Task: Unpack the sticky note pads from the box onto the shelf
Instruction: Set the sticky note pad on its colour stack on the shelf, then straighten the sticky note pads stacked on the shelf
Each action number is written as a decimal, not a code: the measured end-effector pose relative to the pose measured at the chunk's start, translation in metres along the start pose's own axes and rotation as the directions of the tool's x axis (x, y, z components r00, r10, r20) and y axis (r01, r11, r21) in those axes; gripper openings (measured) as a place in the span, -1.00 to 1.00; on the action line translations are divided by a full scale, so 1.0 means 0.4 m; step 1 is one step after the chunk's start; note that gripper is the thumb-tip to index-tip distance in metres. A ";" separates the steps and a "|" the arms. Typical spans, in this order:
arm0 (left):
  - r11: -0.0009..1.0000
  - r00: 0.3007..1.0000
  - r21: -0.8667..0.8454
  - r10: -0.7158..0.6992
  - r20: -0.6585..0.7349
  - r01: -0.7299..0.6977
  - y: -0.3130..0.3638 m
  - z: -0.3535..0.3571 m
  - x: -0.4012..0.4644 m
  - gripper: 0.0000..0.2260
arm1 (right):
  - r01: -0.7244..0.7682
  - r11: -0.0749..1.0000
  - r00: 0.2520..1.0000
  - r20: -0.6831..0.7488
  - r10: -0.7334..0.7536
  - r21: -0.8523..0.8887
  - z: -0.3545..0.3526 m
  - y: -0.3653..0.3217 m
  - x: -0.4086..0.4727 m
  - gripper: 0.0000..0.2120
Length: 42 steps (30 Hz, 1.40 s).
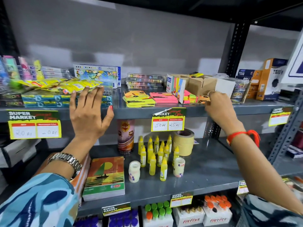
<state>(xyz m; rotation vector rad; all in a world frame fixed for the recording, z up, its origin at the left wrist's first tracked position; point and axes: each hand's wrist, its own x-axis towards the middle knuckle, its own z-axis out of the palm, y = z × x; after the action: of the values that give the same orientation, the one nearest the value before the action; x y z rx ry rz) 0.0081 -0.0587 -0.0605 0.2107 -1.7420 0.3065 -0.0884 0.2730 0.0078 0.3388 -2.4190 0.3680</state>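
Observation:
An open cardboard box (199, 84) lies on its side on the upper shelf (139, 109), with several neon sticky note pads (191, 97) showing in its mouth. My right hand (218, 106) reaches into that mouth and pinches an orange pad (203, 100) at the shelf surface. Left of the box lie a pink pad stack (163, 97), yellow pads (139, 101) and an orange pad (136, 93). My left hand (89, 112) is raised in front of the shelf edge, fingers spread, holding nothing.
Yellow packets (54, 85) and teal boxes (47, 100) fill the shelf's left part. Chalk cases (143, 81) stand behind the pads. Orange boxes (265, 82) sit at the right. The lower shelf holds glue bottles (155, 154), tape rolls (183, 143) and a notebook (105, 176).

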 end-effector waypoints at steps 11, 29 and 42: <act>1.000 0.999 -0.011 -0.009 0.032 0.009 0.000 -0.004 -0.001 -0.50 | 0.043 0.978 0.998 -0.040 -0.052 -0.202 -0.022 -0.003 -0.083 -0.82; 0.999 0.999 -0.030 -0.010 0.043 0.012 0.001 -0.014 0.006 -0.48 | 0.555 0.830 0.773 -0.398 -0.493 0.050 0.005 -0.351 0.085 -0.93; 1.000 0.999 -0.022 0.007 0.044 -0.006 -0.003 -0.009 0.004 -0.49 | 0.364 0.883 0.893 0.160 -0.422 0.297 0.085 -0.395 0.125 -0.78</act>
<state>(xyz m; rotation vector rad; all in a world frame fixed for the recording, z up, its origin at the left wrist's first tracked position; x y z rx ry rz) 0.0114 -0.0584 -0.0581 0.1974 -1.7895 0.2889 -0.0928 0.1077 0.0424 1.0245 -2.4325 0.4824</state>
